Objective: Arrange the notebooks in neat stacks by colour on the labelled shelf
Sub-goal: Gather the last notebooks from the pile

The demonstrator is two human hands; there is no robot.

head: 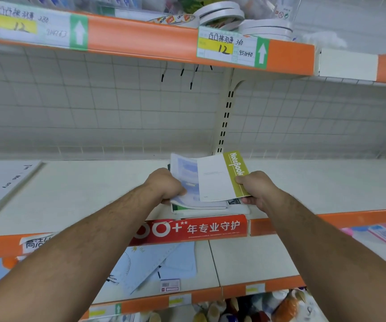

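A small pile of notebooks is being handled at the front edge of the middle shelf, just behind the red label strip. The green-banded notebook is being pinched at its near right corner by the right hand, thumb on top and fingers curled beneath. From that hand it is lying toward ten o'clock, its long axis running roughly from five to eleven o'clock. The blue notebook beneath it is being gripped along its left edge by the left hand, fingers curled round it, and is lying toward two o'clock from that hand. The blue one's right half is being overlapped by the green one. The right hand is judged the nearer for lifting the green notebook clear, and bare shelf is being offered at three o'clock for a separate stack.
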